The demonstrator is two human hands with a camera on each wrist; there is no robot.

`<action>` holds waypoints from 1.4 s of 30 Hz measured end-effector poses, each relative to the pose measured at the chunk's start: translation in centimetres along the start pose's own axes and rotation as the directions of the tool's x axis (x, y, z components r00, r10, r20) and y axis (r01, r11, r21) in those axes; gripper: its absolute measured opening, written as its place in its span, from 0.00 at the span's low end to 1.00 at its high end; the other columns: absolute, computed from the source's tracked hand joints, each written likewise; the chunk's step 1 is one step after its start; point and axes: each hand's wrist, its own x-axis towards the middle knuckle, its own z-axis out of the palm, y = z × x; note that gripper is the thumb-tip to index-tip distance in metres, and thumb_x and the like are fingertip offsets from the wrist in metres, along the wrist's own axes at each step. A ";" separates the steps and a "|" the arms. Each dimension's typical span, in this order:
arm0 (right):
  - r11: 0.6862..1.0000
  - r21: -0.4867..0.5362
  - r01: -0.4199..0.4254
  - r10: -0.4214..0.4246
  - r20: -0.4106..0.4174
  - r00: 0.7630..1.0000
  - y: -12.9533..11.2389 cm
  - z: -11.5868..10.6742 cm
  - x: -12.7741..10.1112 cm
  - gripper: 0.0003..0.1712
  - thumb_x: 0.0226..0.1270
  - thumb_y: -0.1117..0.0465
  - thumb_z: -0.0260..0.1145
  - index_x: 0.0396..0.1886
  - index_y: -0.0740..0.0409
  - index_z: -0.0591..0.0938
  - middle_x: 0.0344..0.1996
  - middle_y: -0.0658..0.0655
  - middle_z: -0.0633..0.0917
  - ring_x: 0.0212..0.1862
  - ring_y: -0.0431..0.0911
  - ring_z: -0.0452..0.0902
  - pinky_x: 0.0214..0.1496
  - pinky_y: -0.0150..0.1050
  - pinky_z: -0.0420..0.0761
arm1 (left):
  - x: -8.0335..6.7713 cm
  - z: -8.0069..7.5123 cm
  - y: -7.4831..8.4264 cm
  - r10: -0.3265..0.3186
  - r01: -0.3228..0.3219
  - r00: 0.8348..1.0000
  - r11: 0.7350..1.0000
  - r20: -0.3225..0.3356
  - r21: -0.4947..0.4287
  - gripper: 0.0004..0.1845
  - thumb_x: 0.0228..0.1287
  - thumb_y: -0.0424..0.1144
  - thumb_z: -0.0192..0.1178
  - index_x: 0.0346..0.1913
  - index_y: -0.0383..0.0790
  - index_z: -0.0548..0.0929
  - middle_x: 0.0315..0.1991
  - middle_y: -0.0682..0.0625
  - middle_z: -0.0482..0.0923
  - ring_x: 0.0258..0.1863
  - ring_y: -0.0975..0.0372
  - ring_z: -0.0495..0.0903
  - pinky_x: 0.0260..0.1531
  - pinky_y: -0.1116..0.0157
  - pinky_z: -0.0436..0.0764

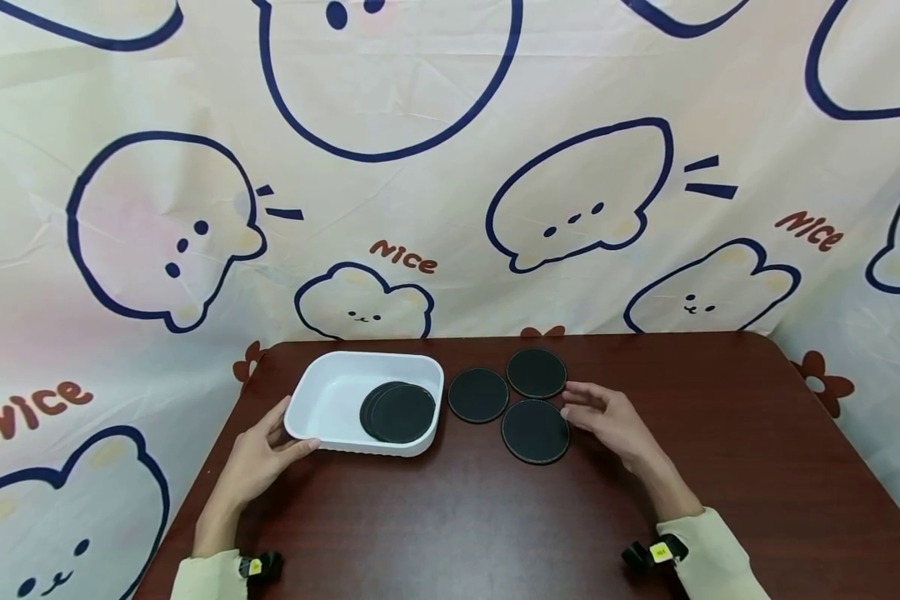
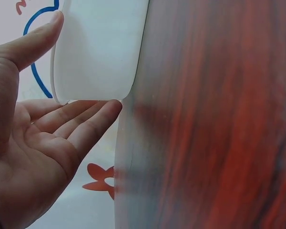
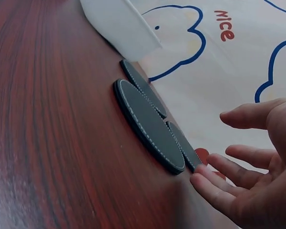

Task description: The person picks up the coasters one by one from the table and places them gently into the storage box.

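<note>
A white rectangular tray sits on the dark wooden table and holds a small stack of black round coasters. My left hand touches the tray's near-left corner with thumb and straight fingers; the left wrist view shows the tray between thumb and fingers. Three more black coasters lie to the tray's right: one, one behind, one nearest me. My right hand hovers open just right of the near coaster, fingertips close to its edge.
A cartoon-printed cloth hangs behind and around the table. The table's far edge runs just behind the tray and coasters. Bare wood stretches across the front and right of the table.
</note>
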 end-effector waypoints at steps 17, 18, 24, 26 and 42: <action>0.984 -0.179 0.019 -0.018 0.009 1.000 0.7 1.4 1.0 0.41 0.70 0.57 0.76 0.80 0.60 0.73 0.75 0.67 0.77 0.75 0.64 0.74 0.71 0.58 0.82 | -0.1 0.1 -0.1 0.011 -0.011 1.000 1.000 -0.001 -0.026 0.56 0.65 0.55 0.76 0.87 0.40 0.56 0.81 0.33 0.66 0.71 0.37 0.79 0.60 0.48 0.87; 0.981 -0.194 0.022 -0.021 0.008 1.000 0.7 1.5 1.1 0.41 0.69 0.57 0.76 0.79 0.59 0.73 0.75 0.67 0.78 0.75 0.64 0.74 0.72 0.59 0.81 | -0.1 0.1 0.0 0.016 -0.016 1.000 0.999 0.000 -0.033 0.56 0.66 0.55 0.76 0.87 0.40 0.56 0.81 0.32 0.66 0.71 0.37 0.79 0.60 0.49 0.87; 0.964 -0.262 0.049 -0.049 0.007 0.999 0.5 1.8 1.3 0.40 0.67 0.59 0.78 0.77 0.60 0.76 0.72 0.66 0.80 0.72 0.62 0.77 0.69 0.56 0.82 | -0.2 0.2 0.1 0.026 -0.024 0.999 0.997 0.019 -0.078 0.59 0.66 0.49 0.78 0.87 0.37 0.50 0.83 0.29 0.60 0.72 0.36 0.77 0.61 0.50 0.83; 0.956 -0.287 0.059 -0.060 0.005 0.998 0.5 2.0 1.4 0.40 0.66 0.60 0.79 0.76 0.61 0.76 0.71 0.67 0.81 0.67 0.60 0.81 0.61 0.49 0.85 | -0.2 0.2 0.1 0.022 -0.020 0.999 0.996 0.025 -0.085 0.60 0.65 0.48 0.78 0.88 0.36 0.48 0.83 0.29 0.58 0.73 0.35 0.75 0.61 0.50 0.82; 0.966 -0.254 0.041 -0.044 -0.005 0.999 1.1 0.9 1.1 0.40 0.64 0.55 0.81 0.74 0.59 0.79 0.69 0.66 0.83 0.69 0.62 0.79 0.66 0.54 0.84 | -0.2 0.1 -0.2 0.032 -0.031 0.999 0.996 0.016 -0.089 0.59 0.66 0.47 0.78 0.88 0.37 0.49 0.83 0.30 0.60 0.71 0.35 0.78 0.60 0.51 0.85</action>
